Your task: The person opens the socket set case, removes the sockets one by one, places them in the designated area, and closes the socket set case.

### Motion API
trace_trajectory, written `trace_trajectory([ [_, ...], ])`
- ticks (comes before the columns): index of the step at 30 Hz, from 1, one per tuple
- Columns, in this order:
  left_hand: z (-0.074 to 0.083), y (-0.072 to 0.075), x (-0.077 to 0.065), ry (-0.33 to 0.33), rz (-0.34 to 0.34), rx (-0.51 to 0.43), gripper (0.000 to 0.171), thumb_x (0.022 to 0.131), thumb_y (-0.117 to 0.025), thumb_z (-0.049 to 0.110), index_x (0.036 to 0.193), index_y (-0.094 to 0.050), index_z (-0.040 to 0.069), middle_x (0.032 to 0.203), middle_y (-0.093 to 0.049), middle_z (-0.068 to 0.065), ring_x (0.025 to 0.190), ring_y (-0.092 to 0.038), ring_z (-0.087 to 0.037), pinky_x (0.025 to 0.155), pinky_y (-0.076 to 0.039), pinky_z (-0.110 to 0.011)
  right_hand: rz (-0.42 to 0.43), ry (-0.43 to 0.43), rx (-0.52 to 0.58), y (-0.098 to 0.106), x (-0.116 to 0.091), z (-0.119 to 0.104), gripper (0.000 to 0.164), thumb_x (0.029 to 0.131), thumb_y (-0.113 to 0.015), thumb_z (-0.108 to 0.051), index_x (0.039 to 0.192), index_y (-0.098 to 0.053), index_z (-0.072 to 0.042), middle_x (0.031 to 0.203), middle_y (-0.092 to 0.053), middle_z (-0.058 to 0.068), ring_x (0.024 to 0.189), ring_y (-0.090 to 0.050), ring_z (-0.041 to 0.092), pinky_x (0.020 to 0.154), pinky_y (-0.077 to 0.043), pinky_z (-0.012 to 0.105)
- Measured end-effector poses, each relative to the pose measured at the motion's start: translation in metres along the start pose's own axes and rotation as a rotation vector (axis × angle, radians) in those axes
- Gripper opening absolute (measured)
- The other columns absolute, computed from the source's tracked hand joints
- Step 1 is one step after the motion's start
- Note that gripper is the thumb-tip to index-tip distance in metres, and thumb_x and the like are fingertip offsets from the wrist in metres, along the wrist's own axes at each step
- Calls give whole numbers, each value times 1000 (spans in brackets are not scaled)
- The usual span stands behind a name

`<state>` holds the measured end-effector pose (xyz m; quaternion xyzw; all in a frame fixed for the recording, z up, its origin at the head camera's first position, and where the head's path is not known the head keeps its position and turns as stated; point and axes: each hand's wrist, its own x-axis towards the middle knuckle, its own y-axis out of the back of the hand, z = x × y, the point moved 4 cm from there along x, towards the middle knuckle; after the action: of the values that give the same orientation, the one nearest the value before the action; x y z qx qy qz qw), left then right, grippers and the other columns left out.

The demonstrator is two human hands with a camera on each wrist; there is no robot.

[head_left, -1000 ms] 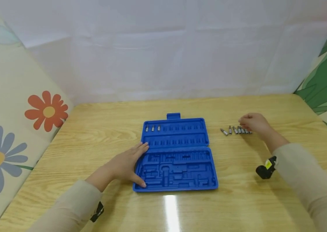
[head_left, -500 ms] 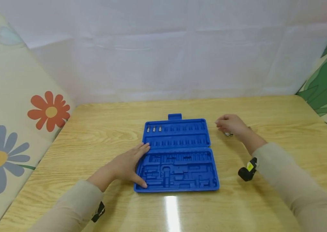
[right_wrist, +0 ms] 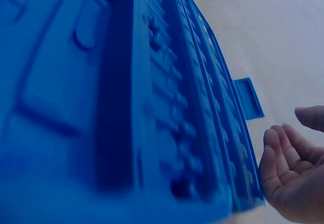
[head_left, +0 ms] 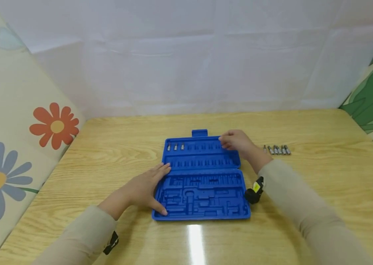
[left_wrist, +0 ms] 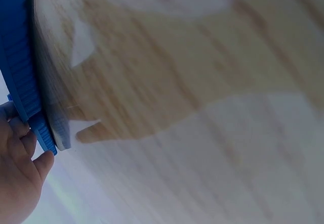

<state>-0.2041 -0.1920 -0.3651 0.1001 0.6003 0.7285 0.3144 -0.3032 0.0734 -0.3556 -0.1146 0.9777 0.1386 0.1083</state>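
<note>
A blue plastic bit case point(head_left: 203, 217) lies unfolded on the table. Three silver screwdriver bits point(head_left: 175, 147) stand at the left of its far row of slots. My left hand point(head_left: 145, 186) rests spread along the case's left edge, thumb on the near corner; its fingers point(left_wrist: 23, 133) touch the rim in the left wrist view. My right hand point(head_left: 237, 141) is over the far right corner, thumb and fingertips drawn together in a pinch. The screwdriver bit in it is hidden by the fingers. In the right wrist view that hand point(right_wrist: 293, 178) is beside the case's rim, near the latch tab point(right_wrist: 249, 98).
Several more screwdriver bits point(head_left: 276, 149) lie in a row on the wooden table point(head_left: 305, 129), right of the case. A white sheet point(head_left: 173, 73) hangs behind the table. Black wrist cameras sit under both sleeves.
My right hand has moved left from the row of bits to the case's far right corner. The leftmost, tilted bit is gone from the table. The left hand stays put.
</note>
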Motion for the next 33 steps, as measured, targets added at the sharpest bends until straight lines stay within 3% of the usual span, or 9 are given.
trace_trajectory([
  [12, 3, 5, 5, -31, 13, 17, 123, 47, -58, 74, 137, -16, 2, 142, -12, -12, 128, -8, -29, 99, -20, -45, -22, -10, -2, -37, 26, -12, 26, 85, -52, -12, 105, -56, 5, 94, -57, 15, 79, -54, 20, 73, -46, 30],
  [19, 3, 4, 4, -16, 2, 12, 123, 46, -58, 75, 138, -16, 4, 142, -12, -13, 128, -9, -30, 99, -20, -45, -46, -5, -86, -59, 39, -20, 23, 85, -53, -13, 103, -60, 1, 93, -57, 11, 83, -55, 21, 70, -46, 29],
  [22, 1, 1, 2, -9, 2, 6, 124, 46, -57, 76, 138, -16, 4, 142, -12, -12, 128, -9, -30, 99, -20, -46, -65, 11, -134, -73, 44, -23, 21, 85, -54, -12, 99, -61, 1, 87, -58, 10, 77, -54, 18, 65, -46, 27],
  [28, 0, -1, -1, -10, 21, 7, 124, 45, -56, 77, 138, -17, 5, 142, -12, -10, 128, -9, -28, 98, -21, -45, -51, 44, -326, -95, 55, -32, 13, 82, -58, -13, 73, -60, -4, 65, -53, 3, 57, -47, 13, 50, -41, 22],
  [33, 0, -1, -1, -13, 20, 3, 124, 45, -56, 77, 138, -17, 5, 142, -12, -10, 128, -9, -29, 99, -21, -46, -37, 26, -522, -104, 63, -36, 35, 79, -56, -9, 48, -39, -10, 48, -37, -1, 45, -36, 13, 43, -31, 23],
])
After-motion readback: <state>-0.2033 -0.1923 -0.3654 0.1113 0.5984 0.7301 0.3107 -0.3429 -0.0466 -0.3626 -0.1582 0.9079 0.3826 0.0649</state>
